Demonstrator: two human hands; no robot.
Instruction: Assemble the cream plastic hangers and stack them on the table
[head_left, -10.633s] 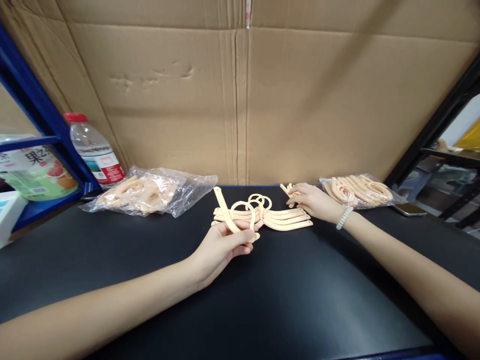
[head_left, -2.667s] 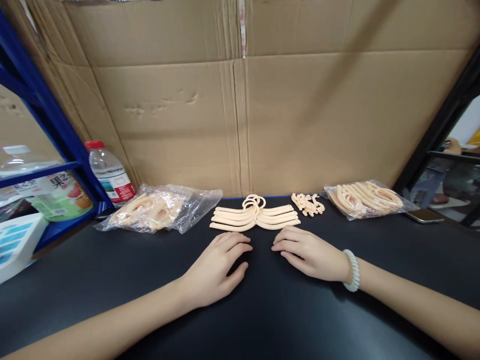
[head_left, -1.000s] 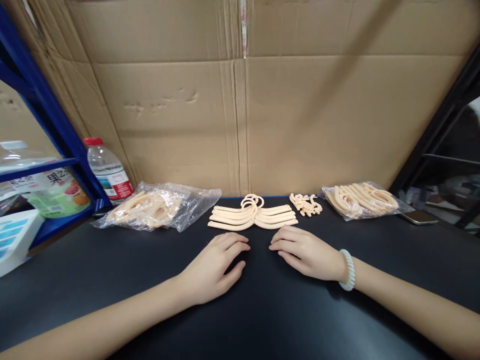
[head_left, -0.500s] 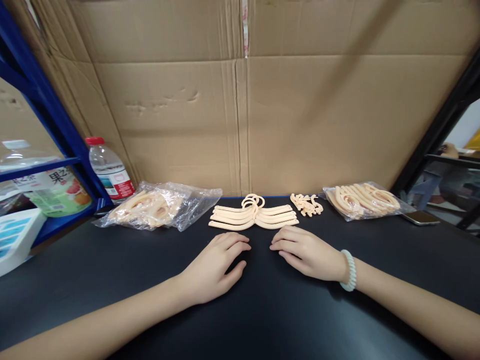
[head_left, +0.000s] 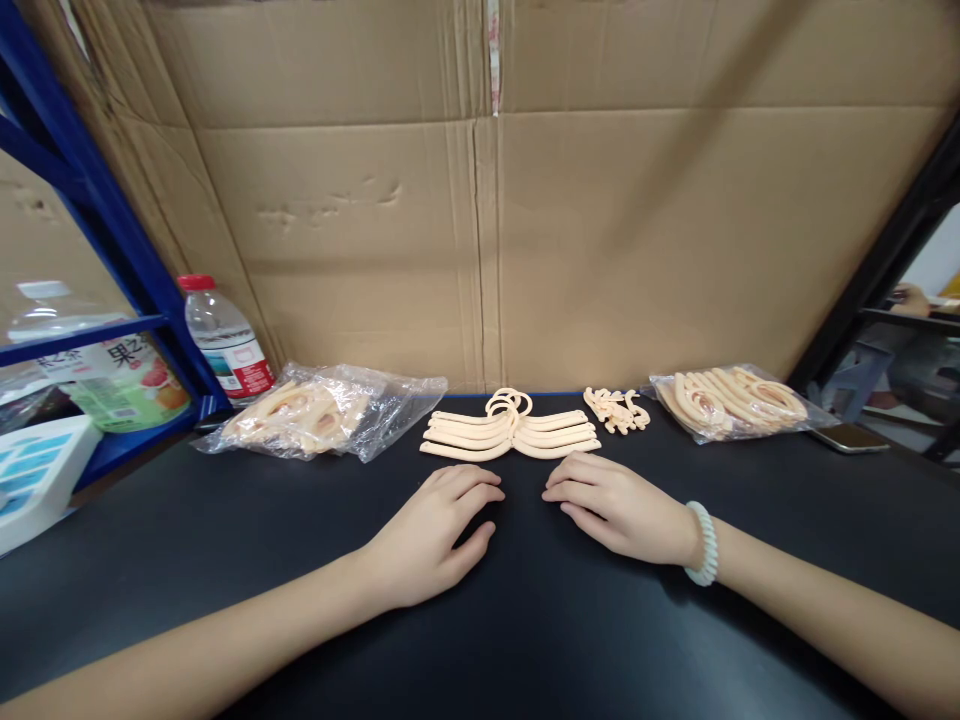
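My left hand (head_left: pixel 446 535) rests on the black table (head_left: pixel 480 660), fingers loosely spread and holding nothing. Opposite it lies my right hand (head_left: pixel 619 508), palm down with fingers apart and a pale coiled band (head_left: pixel 703 544) on its wrist. Just beyond both hands sits a layered set of cream-coloured curved hanger arms (head_left: pixel 469 440), with several round hooks (head_left: pixel 508 402) at its top middle. To its right is a small pile of loose cream hook-shaped pieces (head_left: pixel 617 410). Neither hand appears to touch these pieces.
Clear plastic bags of cream parts lie at the left (head_left: pixel 319 410) and right (head_left: pixel 735 400). A phone (head_left: pixel 851 438) is beside the right bag. A red-capped bottle (head_left: pixel 225 340), blue rack (head_left: pixel 82 190) and white tray (head_left: pixel 45 475) stand left. Cardboard (head_left: pixel 360 250) walls the back.
The whole view has shifted very slightly, so everything sits a little farther right. Both hands stay in the same pose, and none of the pieces has moved on the table.
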